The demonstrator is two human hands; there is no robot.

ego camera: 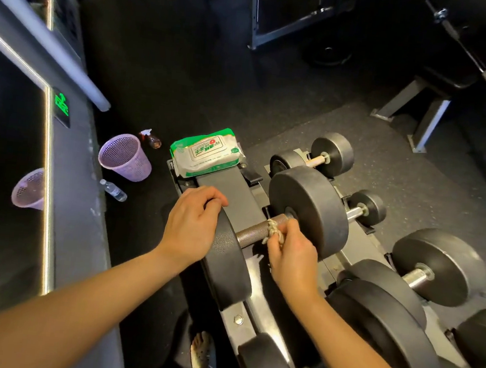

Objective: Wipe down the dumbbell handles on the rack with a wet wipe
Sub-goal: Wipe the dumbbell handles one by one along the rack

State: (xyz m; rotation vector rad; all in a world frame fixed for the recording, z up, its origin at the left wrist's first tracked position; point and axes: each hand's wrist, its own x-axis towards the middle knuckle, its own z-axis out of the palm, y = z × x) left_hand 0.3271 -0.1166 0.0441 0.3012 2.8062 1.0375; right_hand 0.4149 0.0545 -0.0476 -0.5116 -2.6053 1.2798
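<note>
The left hand (193, 223) lies on top of the near head of a large dumbbell (307, 210), and its fingers are curled over the rim of this head. The right hand (291, 253) is closed around a crumpled wet wipe (274, 231) and presses it on the handle (251, 234), near the far head. The wipe wraps partly around the metal bar. This dumbbell rests on the top row of the rack (236, 316), which runs from the lower right toward the middle.

A green and white pack of wipes (207, 156) lies on the flat far end of the rack. More dumbbells sit to the right, among them a small one (332, 156) and a bigger one (436, 264). On the dark floor to the left stand a purple basket (124, 156) and a spray bottle (151, 139), and a water bottle (113, 190) lies beside them.
</note>
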